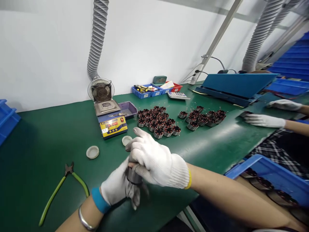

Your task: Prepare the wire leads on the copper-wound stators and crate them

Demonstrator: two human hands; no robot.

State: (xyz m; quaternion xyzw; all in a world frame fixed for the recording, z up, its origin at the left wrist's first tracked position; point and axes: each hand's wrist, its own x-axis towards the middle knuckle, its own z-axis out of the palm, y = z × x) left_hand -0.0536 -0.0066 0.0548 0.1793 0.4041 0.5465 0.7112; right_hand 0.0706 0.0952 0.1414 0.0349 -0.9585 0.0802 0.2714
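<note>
My left hand (pixel 117 186), in a white glove with a blue cuff, wraps round a metal-sided motor stator (pixel 134 176) just above the green mat. My right hand (pixel 154 159), in a white glove with a yellow cuff, lies over the top of the stator with its fingers bent onto it. Most of the stator is hidden by the gloves. Just beyond my fingers lies a small white round dish (pixel 126 140), and a second white dish (pixel 92 152) is to its left. Green-handled cutting pliers (pixel 69 170) lie open left of my left hand.
A solder pot (pixel 113 126) stands behind my hands, beside a purple tray (pixel 129 109). Several stators (pixel 159 122) are grouped on the mat, with another group (pixel 202 116) farther right. A blue crate (pixel 260 161) sits at the right; a co-worker's gloved hands (pixel 264 120) are beyond it.
</note>
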